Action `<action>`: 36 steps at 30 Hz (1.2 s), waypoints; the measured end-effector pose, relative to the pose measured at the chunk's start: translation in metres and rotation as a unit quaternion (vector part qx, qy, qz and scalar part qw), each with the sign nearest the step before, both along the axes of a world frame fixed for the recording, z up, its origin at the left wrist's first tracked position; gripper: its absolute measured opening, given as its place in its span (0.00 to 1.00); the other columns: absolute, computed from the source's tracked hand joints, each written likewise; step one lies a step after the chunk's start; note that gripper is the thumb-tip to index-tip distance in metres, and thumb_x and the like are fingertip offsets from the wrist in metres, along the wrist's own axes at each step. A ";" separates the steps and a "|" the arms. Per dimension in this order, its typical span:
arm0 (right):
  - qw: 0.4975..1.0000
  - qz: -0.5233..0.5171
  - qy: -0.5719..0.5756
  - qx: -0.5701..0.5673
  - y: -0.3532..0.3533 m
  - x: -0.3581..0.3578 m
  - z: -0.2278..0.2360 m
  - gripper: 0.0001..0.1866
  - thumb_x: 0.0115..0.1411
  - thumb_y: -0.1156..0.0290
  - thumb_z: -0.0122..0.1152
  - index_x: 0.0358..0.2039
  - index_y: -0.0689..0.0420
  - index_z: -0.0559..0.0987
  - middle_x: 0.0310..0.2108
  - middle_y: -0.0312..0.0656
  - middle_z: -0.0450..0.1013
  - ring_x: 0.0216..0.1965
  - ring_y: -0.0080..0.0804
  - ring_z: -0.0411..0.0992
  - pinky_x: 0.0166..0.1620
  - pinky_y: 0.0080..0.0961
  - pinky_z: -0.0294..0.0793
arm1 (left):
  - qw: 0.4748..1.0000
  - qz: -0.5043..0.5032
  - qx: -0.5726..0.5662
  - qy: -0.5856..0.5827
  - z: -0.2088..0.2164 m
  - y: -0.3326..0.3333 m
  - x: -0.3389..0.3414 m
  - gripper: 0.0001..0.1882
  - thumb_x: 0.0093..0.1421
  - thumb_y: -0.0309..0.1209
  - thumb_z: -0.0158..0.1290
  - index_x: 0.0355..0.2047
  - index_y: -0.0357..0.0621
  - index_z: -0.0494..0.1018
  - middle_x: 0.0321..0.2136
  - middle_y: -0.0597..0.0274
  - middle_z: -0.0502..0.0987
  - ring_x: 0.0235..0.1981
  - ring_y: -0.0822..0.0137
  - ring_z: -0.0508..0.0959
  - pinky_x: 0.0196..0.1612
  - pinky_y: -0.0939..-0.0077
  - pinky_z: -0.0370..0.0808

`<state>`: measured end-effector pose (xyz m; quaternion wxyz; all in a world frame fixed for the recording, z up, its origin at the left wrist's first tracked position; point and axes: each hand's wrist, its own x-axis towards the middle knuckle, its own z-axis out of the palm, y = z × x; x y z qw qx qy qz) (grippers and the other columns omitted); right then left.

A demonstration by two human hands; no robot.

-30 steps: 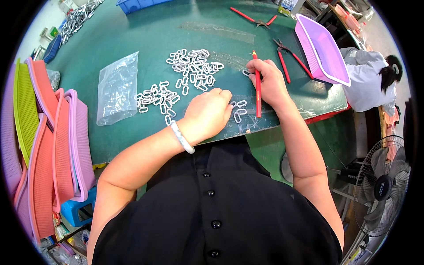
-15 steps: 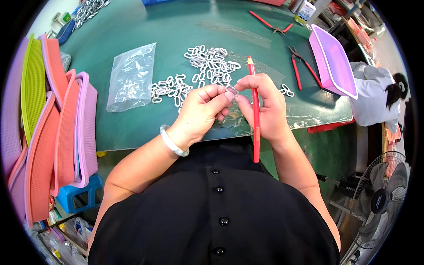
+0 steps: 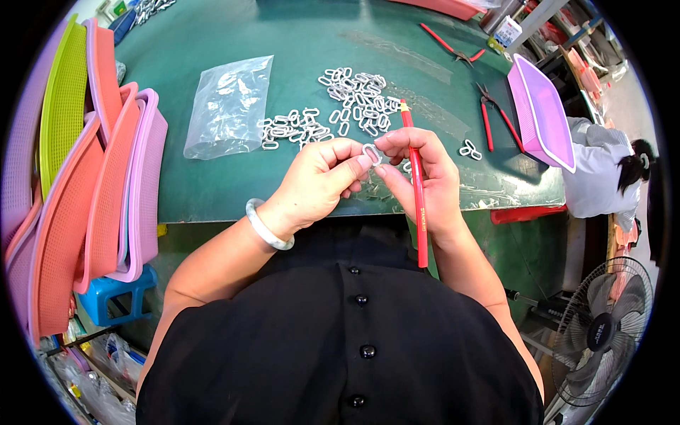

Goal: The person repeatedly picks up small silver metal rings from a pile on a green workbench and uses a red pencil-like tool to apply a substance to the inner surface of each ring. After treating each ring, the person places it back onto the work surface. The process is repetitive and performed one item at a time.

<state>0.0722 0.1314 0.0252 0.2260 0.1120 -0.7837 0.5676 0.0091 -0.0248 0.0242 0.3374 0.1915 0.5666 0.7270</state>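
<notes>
Close to the table's front edge, my left hand pinches a small silver oval link between thumb and index finger. My right hand meets it from the other side, its thumb and fingertips at the link's edge. A red pencil is tucked in my right hand, its tip pointing away from me and its tail hanging toward my lap. Just beyond my hands lie two loose heaps of similar links, a smaller left heap and a larger right heap. A few links are partly hidden by my right hand.
A clear plastic bag lies left of the heaps. Two red-handled pliers and a purple basket are at the right, with two stray links nearer. Stacked baskets crowd the left. A fan stands lower right; a person sits beyond.
The link between my fingers has turned from lying crosswise to a steeper slant. My view has shifted a little, so the table's things appear farther right; both hands keep their grip.
</notes>
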 end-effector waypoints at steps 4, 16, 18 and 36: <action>1.000 -0.002 -0.014 -0.025 -0.003 0.001 -0.001 0.17 0.45 0.84 0.58 0.37 0.59 0.70 0.32 0.37 0.68 0.32 0.22 0.66 0.37 0.19 0.67 | 0.999 -0.004 -0.010 0.032 0.000 -0.003 0.001 0.07 0.58 0.29 0.47 0.30 0.40 0.72 0.21 0.72 0.69 0.21 0.82 0.66 0.23 0.89 0.63; 0.996 0.027 -0.030 -0.084 -0.009 0.003 0.000 0.15 0.46 0.84 0.57 0.36 0.58 0.71 0.29 0.32 0.67 0.30 0.18 0.64 0.34 0.16 0.66 | 0.997 -0.013 -0.029 0.066 0.005 -0.007 0.003 0.07 0.58 0.29 0.47 0.29 0.40 0.72 0.20 0.73 0.69 0.20 0.83 0.65 0.22 0.89 0.62; 0.995 0.031 -0.030 -0.088 -0.009 0.003 -0.001 0.15 0.46 0.85 0.56 0.36 0.58 0.71 0.29 0.32 0.67 0.29 0.17 0.64 0.34 0.15 0.65 | 0.997 -0.012 -0.028 0.067 0.005 -0.008 0.003 0.07 0.58 0.30 0.47 0.29 0.39 0.72 0.19 0.73 0.69 0.20 0.82 0.65 0.23 0.89 0.63; 0.994 0.039 -0.028 -0.098 -0.010 0.004 -0.004 0.15 0.46 0.84 0.56 0.37 0.59 0.71 0.30 0.33 0.67 0.30 0.18 0.65 0.34 0.15 0.66 | 0.999 -0.017 -0.021 0.020 0.004 -0.010 0.005 0.07 0.58 0.31 0.47 0.29 0.41 0.72 0.20 0.73 0.70 0.20 0.83 0.66 0.23 0.90 0.63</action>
